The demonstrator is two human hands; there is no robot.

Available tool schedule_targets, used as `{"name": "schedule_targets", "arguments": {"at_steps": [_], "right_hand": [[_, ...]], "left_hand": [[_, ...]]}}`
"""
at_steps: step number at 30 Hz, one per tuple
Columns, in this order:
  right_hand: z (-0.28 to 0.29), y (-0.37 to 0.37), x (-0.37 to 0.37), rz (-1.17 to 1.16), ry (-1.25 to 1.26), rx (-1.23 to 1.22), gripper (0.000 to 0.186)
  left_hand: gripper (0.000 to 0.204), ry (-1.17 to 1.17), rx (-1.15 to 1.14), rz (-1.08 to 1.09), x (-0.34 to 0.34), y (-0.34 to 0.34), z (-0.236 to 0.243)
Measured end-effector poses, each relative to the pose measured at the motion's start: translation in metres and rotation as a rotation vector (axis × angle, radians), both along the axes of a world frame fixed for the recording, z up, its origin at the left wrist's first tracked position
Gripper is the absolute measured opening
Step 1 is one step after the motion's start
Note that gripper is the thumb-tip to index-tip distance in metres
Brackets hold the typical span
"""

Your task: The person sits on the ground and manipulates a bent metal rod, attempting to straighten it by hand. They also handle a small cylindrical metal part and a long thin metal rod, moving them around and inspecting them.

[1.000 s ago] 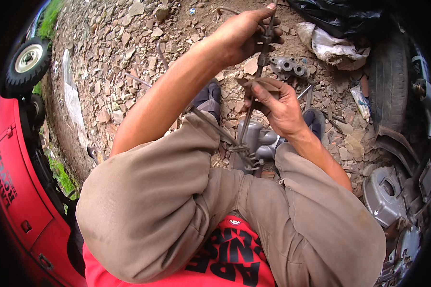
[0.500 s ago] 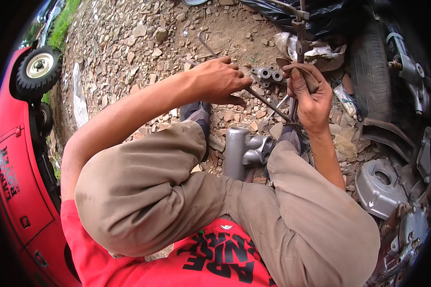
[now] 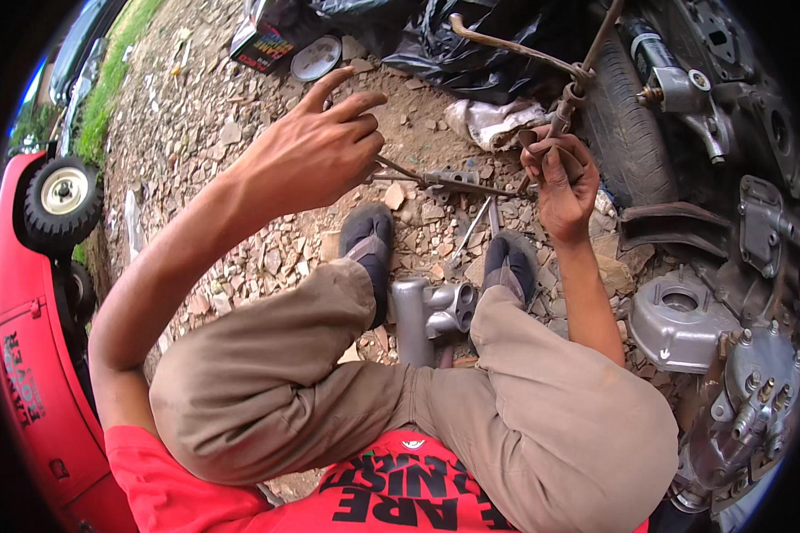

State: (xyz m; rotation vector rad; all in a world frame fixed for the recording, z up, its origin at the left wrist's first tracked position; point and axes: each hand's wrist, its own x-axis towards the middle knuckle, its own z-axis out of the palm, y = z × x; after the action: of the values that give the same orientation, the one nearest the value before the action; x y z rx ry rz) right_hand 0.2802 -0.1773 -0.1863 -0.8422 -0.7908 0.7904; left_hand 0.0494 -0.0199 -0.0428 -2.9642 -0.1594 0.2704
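Observation:
My left hand [image 3: 324, 151] is raised left of centre with its fingers apart, near a thin metal rod [image 3: 398, 171] that runs behind it. My right hand [image 3: 562, 191] is closed around a dark folded sheet [image 3: 564, 158] wrapped against a rusty rod assembly [image 3: 567, 105], which has joints and a bent branch reaching up and left. A grey flanged fitting [image 3: 453, 186] lies partly behind the thin rod. A silver branched pipe casting [image 3: 411, 324] sits between my bent legs, beyond which my sandalled feet rest on rubble.
A tire [image 3: 631, 133], curved dark metal piece [image 3: 671, 226], silver housing [image 3: 676, 346] and other engine parts [image 3: 756, 400] crowd the right. Black plastic bags [image 3: 462, 53], a white sack [image 3: 498, 120] and a box [image 3: 262, 35] lie ahead. A red vehicle [image 3: 36, 373] stands at left.
My left hand has moved from along the rod to a raised position with its fingers spread. My right hand still grips the dark sheet. The view has shifted, showing more ground ahead.

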Motion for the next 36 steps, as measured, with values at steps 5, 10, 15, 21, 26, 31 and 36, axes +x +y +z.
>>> {"name": "schedule_targets", "arguments": {"at_steps": [5,10,15,21,26,31,36], "right_hand": [[-0.017,0.001,0.006,-0.081,-0.145,-0.025,0.014],[0.012,0.007,-0.006,-0.5,-0.87,-0.149,0.018],[0.021,-0.048,-0.026,-0.416,-1.239,-0.262,0.035],[-0.021,-0.083,-0.03,0.003,-1.029,-0.35,0.054],[-0.011,-0.09,-0.046,0.33,-0.964,-0.286,0.07],[-0.037,-0.091,-0.036,0.301,-0.781,-0.578,0.082],[-0.013,-0.088,-0.045,0.493,-0.915,-0.348,0.093]], "left_hand": [[0.039,0.047,-0.162,0.063,0.015,0.015,-0.019],[0.051,-0.013,-0.281,0.042,0.02,0.005,-0.016],[0.044,-0.208,-0.384,-0.115,0.03,-0.02,-0.016],[0.039,-0.048,-0.436,-0.111,0.019,-0.041,-0.021],[0.042,0.13,-0.375,-0.005,0.008,-0.07,-0.01],[0.046,0.1,-0.43,0.081,0.005,-0.069,-0.017],[0.043,-0.038,-0.554,0.225,0.0,-0.064,-0.021]]}}
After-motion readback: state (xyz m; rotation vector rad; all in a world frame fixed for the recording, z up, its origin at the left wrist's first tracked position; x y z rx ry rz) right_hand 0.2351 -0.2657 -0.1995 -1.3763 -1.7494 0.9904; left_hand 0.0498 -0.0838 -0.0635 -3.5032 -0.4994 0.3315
